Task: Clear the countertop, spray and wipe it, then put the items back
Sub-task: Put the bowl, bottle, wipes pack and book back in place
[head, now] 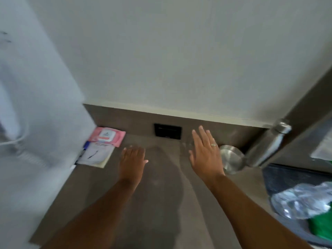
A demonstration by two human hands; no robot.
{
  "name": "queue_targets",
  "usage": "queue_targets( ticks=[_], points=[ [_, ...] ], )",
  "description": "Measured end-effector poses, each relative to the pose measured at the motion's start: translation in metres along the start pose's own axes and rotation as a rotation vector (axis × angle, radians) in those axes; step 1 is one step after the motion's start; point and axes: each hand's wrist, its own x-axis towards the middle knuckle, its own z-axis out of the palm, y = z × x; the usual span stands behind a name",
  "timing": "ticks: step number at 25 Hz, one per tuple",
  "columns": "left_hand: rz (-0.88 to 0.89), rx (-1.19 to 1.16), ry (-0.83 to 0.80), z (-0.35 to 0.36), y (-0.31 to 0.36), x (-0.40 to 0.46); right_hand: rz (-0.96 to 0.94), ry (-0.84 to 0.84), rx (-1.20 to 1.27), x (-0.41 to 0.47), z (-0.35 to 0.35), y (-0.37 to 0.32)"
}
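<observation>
Both of my hands hover over the grey-brown countertop (161, 186), and neither holds anything. My left hand (133, 161) is palm down, just right of a white pouch (96, 154). A pink wipes pack (107, 136) lies beyond that pouch, against the back left corner. My right hand (204, 151), with a ring on one finger, has its fingers spread. It is just left of a round steel lid (231, 159). A steel bottle (267, 144) stands right of the lid. The picture is blurred by motion.
A black socket plate (168, 131) sits in the low back wall. At the left is a white wall (36, 123) with a coiled cord (27, 153). At the right are a dark blue cloth (291, 178), crumpled clear plastic (301, 202) and something green (321, 225).
</observation>
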Motion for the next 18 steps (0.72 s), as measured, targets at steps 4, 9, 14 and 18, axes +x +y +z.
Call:
queue_targets(
  ticks=[4, 9, 14, 18],
  points=[
    [-0.192, -0.002, -0.092, -0.008, -0.111, -0.008, -0.037, -0.267, 0.222, 0.028, 0.059, -0.094],
    [-0.174, -0.093, -0.08, 0.023, -0.191, 0.016, 0.291, -0.503, 0.665, 0.082, 0.127, -0.196],
    [-0.127, -0.199, -0.073, 0.066, -0.204, 0.062, 0.631, -0.628, 0.931, 0.137, 0.173, -0.25],
    [-0.109, -0.22, -0.062, 0.085, -0.206, 0.082, 0.72, -0.479, 0.863, 0.159, 0.197, -0.265]
  ],
)
